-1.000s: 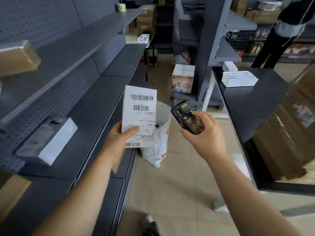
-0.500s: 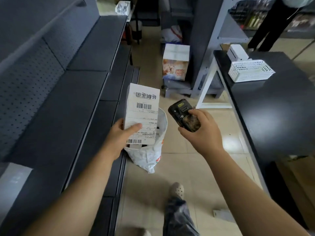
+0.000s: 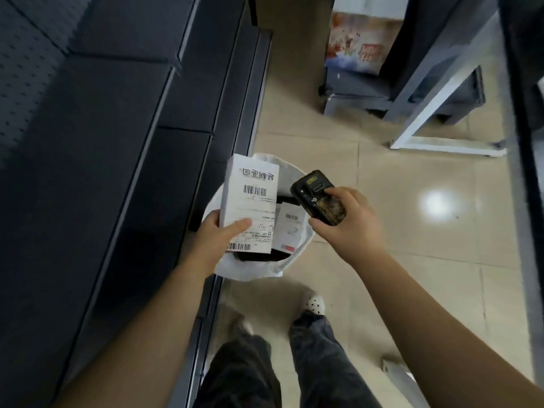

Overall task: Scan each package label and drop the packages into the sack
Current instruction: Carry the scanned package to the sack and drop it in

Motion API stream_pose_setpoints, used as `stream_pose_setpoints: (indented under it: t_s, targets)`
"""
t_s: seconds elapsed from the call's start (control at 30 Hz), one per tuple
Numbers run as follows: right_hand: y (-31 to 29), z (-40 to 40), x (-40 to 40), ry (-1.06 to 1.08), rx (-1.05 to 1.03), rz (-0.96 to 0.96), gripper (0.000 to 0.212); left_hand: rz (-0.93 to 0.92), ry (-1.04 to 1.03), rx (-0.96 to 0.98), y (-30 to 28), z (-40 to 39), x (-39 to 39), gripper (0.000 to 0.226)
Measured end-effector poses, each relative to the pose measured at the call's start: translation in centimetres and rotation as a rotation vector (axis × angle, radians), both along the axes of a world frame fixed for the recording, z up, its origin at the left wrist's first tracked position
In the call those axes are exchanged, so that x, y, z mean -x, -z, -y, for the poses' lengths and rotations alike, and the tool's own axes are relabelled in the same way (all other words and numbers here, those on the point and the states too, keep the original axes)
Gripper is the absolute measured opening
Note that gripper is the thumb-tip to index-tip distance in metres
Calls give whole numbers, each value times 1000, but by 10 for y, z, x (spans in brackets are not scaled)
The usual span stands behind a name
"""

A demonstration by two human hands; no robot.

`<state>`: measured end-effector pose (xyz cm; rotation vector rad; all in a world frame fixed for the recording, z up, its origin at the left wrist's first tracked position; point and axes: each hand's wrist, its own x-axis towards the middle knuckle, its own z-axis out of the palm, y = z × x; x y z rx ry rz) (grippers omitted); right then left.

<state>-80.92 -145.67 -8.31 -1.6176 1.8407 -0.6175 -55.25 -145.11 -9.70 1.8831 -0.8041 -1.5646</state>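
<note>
Left hand (image 3: 217, 234) is gripping a white package (image 3: 250, 201) from its lower left, thumb lying across the printed shipping label (image 3: 254, 207), other fingers hidden behind. Label is facing up toward the camera, with one barcode near the top and another along the bottom edge. Package is being held directly above the open mouth of a white sack (image 3: 265, 265) that is standing on the floor against the base of the dark shelving (image 3: 117, 119).

Right hand (image 3: 347, 225) is clasping a black handheld scanner (image 3: 319, 198), fingers curled around its body, thumb lying on its upper face near the keys. Scanner's small screen end is pointing toward the package; the two are close but not touching.

Inside the sack, a smaller white labelled parcel (image 3: 290, 228) and something dark are showing.

Person's legs in dark trousers and one pale perforated clog (image 3: 313, 303) are standing on beige floor tiles (image 3: 412, 245) just below the sack. A printed cardboard box (image 3: 357, 42) is sitting on a low cart beyond.
</note>
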Motion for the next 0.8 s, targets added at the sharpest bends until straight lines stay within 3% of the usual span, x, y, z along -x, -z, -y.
stream_pose_setpoints:
  t_s: [0.27,0.4,0.53,0.8]
  targets:
    - [81,24,-43,20,-128,-29,59,113,124,-172,98,33,-37,36]
    - [111,19,-52,78,-152,-80,60,193,250,-234,142,47,-44,65]
    - [131,14,-53,128,-152,-88,59,314,299,-226,183,58,-39,40]
    - [146,20,-45,147,-141,-105,59,470,280,-205,241,78,-24,47]
